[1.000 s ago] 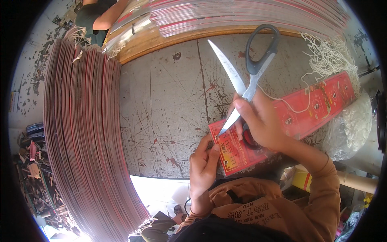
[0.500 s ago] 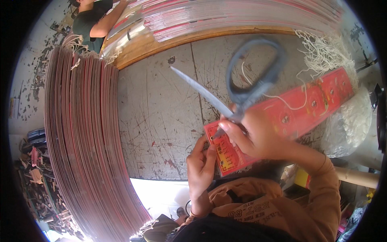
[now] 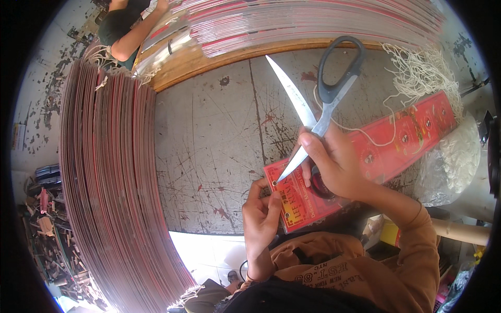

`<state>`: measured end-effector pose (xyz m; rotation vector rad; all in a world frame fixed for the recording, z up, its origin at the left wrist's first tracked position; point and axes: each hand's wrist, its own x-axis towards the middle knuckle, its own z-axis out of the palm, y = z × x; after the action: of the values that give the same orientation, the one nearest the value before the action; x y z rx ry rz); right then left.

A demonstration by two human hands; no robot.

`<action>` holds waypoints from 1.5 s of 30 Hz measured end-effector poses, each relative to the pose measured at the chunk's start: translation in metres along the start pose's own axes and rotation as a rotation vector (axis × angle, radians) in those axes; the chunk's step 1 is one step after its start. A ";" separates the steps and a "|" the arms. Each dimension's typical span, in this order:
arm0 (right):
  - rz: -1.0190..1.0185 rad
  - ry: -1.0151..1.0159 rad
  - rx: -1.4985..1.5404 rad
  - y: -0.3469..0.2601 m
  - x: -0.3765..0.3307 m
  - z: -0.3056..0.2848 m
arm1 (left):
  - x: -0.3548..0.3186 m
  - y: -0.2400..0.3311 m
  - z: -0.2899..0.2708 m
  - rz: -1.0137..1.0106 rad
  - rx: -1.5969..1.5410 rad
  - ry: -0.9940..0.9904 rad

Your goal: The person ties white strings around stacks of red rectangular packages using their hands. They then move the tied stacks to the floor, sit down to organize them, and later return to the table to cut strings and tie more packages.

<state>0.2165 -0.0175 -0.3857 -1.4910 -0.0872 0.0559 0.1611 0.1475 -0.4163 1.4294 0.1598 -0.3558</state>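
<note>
A long red printed sheet under clear plastic (image 3: 376,148) lies slantwise across the table, its near end hanging at the table's front edge. My left hand (image 3: 261,215) pinches that end, thumb on top, beside a small ringed hole; a second hole shows in the same yellow-marked border. My right hand (image 3: 336,164) grips widely spread scissors (image 3: 323,119) around the pivot. One blade points up and away, while the other slants down with its tip at or just above the hole by my left fingers. One black handle loop rises above my hand; the other is partly hidden under it.
White cords (image 3: 420,73) lie heaped at the far right, one strand trailing over the sheet. A clear plastic bag (image 3: 454,161) sits beside them. Tall stacks of sheets stand at the left (image 3: 112,172) and far side (image 3: 313,23). Another person's arm (image 3: 138,36) shows at the far left.
The scissors have swung more upright, and their lower blade tip now shows at the hole. My right hand has turned and shifted slightly, while my left hand keeps its place on the sheet.
</note>
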 end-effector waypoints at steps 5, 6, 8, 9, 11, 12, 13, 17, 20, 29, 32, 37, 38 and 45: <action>0.004 -0.020 0.046 -0.003 -0.001 0.005 | -0.002 0.000 0.004 0.067 -0.128 0.058; 0.005 -0.029 0.056 -0.003 -0.002 0.006 | -0.002 0.000 0.003 0.060 -0.127 0.047; 0.071 0.006 0.149 -0.003 0.000 0.002 | -0.002 0.003 0.002 0.054 -0.134 0.025; 0.104 0.023 0.195 -0.003 0.003 0.001 | 0.000 0.005 0.003 0.051 -0.140 0.014; 0.156 0.167 0.310 -0.007 0.011 -0.001 | 0.001 0.005 0.003 0.041 -0.143 0.003; 0.182 0.240 0.368 -0.009 0.016 -0.003 | 0.001 0.004 0.001 0.032 -0.139 0.000; 0.237 0.263 0.371 -0.012 0.017 -0.005 | 0.000 0.004 0.001 0.021 -0.131 -0.008; 0.529 0.098 0.545 -0.013 0.035 0.008 | 0.001 0.002 0.000 0.053 -0.139 -0.019; 0.561 -0.134 0.481 0.002 0.049 0.023 | 0.001 0.001 -0.001 0.062 -0.152 -0.014; 0.444 -0.236 -0.198 0.013 0.077 0.030 | 0.000 -0.004 -0.008 0.067 -0.156 -0.080; 0.312 -0.422 -0.537 -0.011 0.069 0.011 | -0.003 -0.003 -0.011 0.078 -0.156 -0.138; -0.189 -0.195 -1.197 -0.005 0.067 -0.032 | -0.006 -0.007 -0.018 0.122 -0.287 -0.307; -0.375 -0.042 -1.402 -0.001 0.067 -0.039 | -0.006 -0.008 -0.020 0.120 -0.300 -0.331; -0.198 0.018 -1.396 0.022 0.065 -0.062 | -0.022 -0.014 -0.006 -0.123 -0.717 -0.389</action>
<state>0.2870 -0.0718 -0.4106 -2.8642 -0.2971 -0.2281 0.1367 0.1552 -0.4237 0.6285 0.0463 -0.5995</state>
